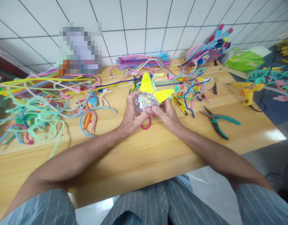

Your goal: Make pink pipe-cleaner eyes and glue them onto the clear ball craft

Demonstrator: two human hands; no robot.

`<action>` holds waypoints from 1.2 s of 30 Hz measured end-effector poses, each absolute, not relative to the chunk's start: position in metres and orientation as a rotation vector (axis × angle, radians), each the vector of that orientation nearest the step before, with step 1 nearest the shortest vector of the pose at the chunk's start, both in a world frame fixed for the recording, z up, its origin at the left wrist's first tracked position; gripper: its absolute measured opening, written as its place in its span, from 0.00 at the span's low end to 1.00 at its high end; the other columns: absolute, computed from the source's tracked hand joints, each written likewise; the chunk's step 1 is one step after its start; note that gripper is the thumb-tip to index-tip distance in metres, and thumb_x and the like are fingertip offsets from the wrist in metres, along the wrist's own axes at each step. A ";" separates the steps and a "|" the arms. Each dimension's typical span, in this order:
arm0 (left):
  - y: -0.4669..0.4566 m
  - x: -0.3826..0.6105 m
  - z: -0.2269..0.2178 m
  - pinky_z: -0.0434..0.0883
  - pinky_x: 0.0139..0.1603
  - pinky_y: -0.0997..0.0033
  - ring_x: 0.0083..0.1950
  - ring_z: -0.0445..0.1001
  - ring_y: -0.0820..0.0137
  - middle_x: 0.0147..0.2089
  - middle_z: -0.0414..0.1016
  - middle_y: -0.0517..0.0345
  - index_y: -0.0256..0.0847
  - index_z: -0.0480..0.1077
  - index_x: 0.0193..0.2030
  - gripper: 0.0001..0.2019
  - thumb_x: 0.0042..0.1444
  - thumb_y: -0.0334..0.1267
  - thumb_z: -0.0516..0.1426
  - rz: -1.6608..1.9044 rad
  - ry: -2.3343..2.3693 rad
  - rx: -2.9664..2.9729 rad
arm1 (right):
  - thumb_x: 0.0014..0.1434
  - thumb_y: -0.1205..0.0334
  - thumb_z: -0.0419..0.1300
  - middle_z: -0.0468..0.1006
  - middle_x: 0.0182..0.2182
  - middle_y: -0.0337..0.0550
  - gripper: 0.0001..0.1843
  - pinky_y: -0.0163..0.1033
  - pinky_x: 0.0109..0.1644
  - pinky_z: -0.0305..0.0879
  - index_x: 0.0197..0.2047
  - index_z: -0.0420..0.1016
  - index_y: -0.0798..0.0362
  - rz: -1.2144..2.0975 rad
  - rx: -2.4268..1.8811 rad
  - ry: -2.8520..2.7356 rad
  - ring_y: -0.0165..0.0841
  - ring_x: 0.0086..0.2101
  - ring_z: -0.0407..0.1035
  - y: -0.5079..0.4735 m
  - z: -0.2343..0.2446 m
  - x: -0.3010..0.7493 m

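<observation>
White square tiles (134, 18) with dark joints line the wall behind a pale wooden desk (139, 162), and from where I stand the busiest spot is a shiny, see-through round ball (145, 102) held up over the middle of it. Both grips are closed around it: the person's left hand (129, 114) cups its left side, while the right hand (169, 115) curls at its right, the two thumbs meeting on the near face. Two bright yellow, fuzzy pointed pieces (146, 82) stick up from its far side and right. Just on the near side of the ball shows a deep-pink ring (146, 128); whether it is joined on, I can't tell. Left of the ball sprawls a tangle of pastel fuzzy stems (44, 128); beyond it lies a thick bundle of coloured stems (144, 61). Right of it sit a slim yellow-and-black cutter (180, 105), then teal-handled pliers (215, 120), jaws spread, and, farther out, a yellow glue gun (248, 90).
</observation>
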State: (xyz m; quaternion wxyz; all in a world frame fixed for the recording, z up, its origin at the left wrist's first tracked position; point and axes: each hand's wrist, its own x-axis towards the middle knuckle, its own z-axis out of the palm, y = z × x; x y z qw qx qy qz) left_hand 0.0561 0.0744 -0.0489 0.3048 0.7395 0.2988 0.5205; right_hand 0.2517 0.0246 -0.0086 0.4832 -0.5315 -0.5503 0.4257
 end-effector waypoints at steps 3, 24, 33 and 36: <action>0.075 0.056 -0.049 0.72 0.77 0.45 0.75 0.71 0.51 0.73 0.67 0.43 0.49 0.57 0.76 0.37 0.71 0.62 0.64 1.386 0.786 1.967 | 0.59 0.19 0.68 0.85 0.59 0.52 0.44 0.62 0.65 0.80 0.62 0.71 0.43 1.046 -1.285 -1.351 0.52 0.59 0.81 0.024 -0.009 0.251; 0.076 0.057 -0.055 0.72 0.76 0.43 0.73 0.72 0.51 0.71 0.68 0.44 0.50 0.58 0.76 0.38 0.69 0.64 0.65 1.396 0.804 1.891 | 0.60 0.25 0.70 0.85 0.56 0.48 0.35 0.56 0.59 0.80 0.54 0.69 0.43 1.068 -1.323 -1.285 0.48 0.54 0.82 0.026 -0.011 0.252; 0.078 0.056 -0.053 0.77 0.70 0.48 0.67 0.77 0.54 0.68 0.70 0.47 0.53 0.60 0.73 0.35 0.69 0.61 0.67 1.375 0.802 1.756 | 0.61 0.18 0.65 0.84 0.51 0.42 0.36 0.51 0.49 0.84 0.51 0.71 0.41 1.107 -1.259 -1.248 0.43 0.47 0.83 0.026 -0.013 0.251; 0.079 0.055 -0.052 0.77 0.70 0.48 0.68 0.77 0.55 0.68 0.70 0.47 0.53 0.59 0.73 0.34 0.70 0.60 0.67 1.357 0.781 1.760 | 0.60 0.19 0.66 0.84 0.51 0.42 0.36 0.51 0.49 0.84 0.51 0.71 0.41 1.118 -1.259 -1.249 0.43 0.47 0.83 0.028 -0.014 0.252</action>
